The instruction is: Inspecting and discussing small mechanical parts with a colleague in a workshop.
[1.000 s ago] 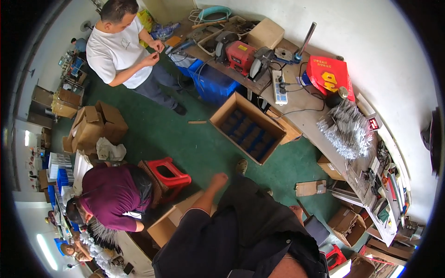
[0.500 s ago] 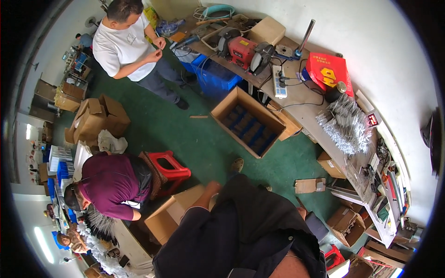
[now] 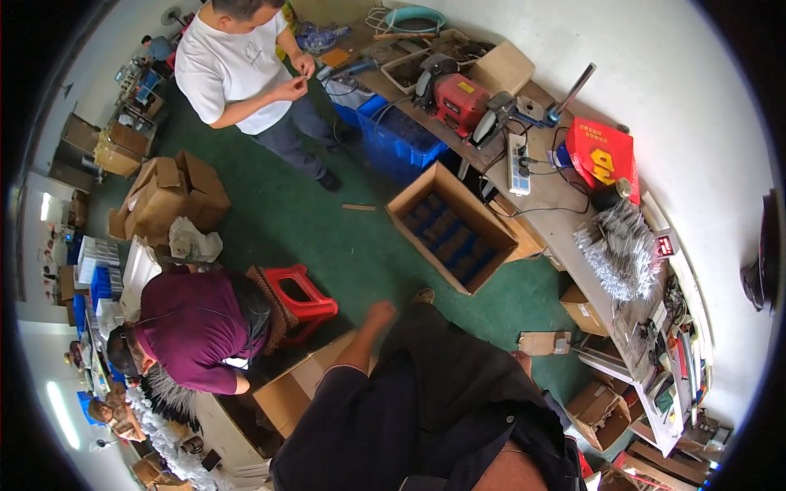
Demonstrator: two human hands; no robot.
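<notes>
My left hand (image 3: 379, 316) hangs beside my dark trousers at the lower middle, its bare forearm coming out of a dark sleeve. Its fingers are too blurred to make out, and no held thing shows. Below that forearm lies an open cardboard box (image 3: 282, 403) next to the seated co-worker. Only a small part of my right hand (image 3: 522, 360) peeks out at the other side of my body, its fingers hidden. On the green floor ahead stands an open carton (image 3: 399, 214) with blue-and-grey pieces inside.
A workbench (image 3: 565, 219) with a red grinder (image 3: 460, 105) and bundled silvery wires (image 3: 618, 254) runs along the right. A person in white (image 3: 237, 69) stands ahead, holding something small. A person in maroon (image 3: 196, 327) sits at left beside a red stool (image 3: 304, 296).
The view has shifted slightly, so the bench and carton sit a little lower and further right. My left hand has moved slightly up and outward from my body.
</notes>
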